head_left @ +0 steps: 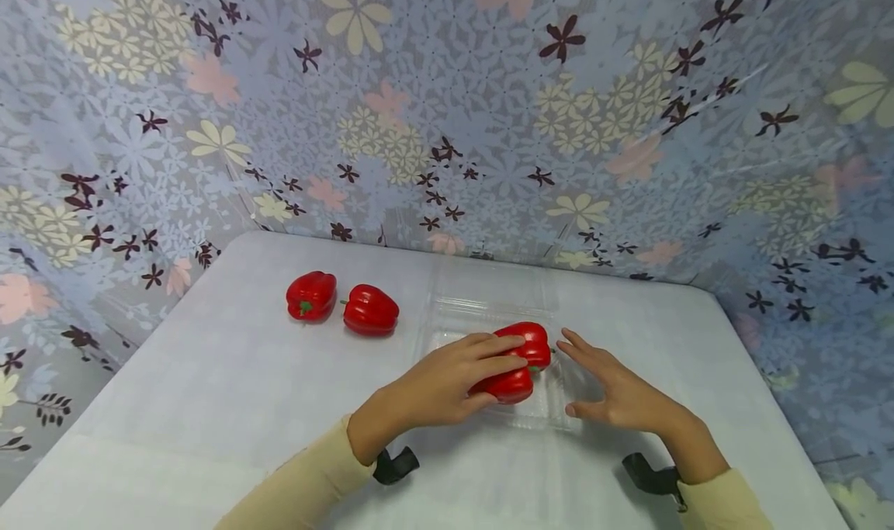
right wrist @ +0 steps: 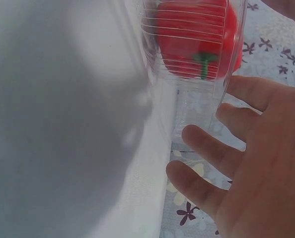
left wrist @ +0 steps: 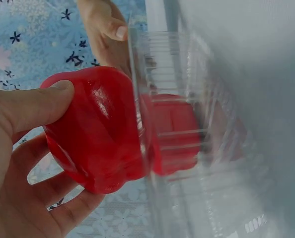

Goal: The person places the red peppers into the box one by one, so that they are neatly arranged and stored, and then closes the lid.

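The left hand [head_left: 447,379] grips one pepper [left wrist: 100,134] at one clear box [head_left: 554,396] holding a second pepper [head_left: 536,340]; right hand [head_left: 621,390] beside, fingers spread; two peppers [head_left: 371,310] far left.

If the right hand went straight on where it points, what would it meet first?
The right hand would probably meet the clear, rectangular plastic container first, though any gap is hard to judge.
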The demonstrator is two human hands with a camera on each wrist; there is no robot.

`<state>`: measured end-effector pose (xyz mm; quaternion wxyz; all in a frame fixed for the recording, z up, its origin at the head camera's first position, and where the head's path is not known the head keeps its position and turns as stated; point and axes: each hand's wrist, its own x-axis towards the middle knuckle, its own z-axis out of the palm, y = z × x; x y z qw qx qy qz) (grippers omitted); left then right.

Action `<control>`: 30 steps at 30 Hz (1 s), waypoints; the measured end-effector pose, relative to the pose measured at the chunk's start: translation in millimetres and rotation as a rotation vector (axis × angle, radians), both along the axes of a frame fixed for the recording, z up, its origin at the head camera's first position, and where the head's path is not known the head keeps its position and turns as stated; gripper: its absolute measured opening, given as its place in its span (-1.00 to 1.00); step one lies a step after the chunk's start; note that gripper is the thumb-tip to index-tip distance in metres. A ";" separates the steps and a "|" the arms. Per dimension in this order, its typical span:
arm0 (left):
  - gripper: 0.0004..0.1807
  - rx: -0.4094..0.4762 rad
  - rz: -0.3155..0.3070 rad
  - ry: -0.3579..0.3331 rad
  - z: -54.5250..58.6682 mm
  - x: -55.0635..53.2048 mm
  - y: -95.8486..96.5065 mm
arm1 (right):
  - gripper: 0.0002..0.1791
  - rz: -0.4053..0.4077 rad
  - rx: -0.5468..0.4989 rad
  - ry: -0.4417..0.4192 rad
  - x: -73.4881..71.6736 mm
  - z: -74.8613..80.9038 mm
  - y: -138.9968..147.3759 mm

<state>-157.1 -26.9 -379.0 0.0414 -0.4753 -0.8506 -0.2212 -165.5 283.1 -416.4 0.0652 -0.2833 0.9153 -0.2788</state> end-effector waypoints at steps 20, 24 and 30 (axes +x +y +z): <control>-0.32 -0.059 -0.006 -0.044 -20.8 -3.4 19.8 | -0.04 -0.001 -0.004 -0.009 3.3 -2.9 2.0; -0.35 -0.043 -0.009 -0.037 -23.5 -5.9 23.9 | -0.04 0.006 -0.009 0.003 0.1 -2.2 1.1; -0.36 -0.048 -0.011 -0.065 -29.6 -7.1 28.8 | -0.03 0.014 -0.002 0.001 -2.3 -2.8 1.0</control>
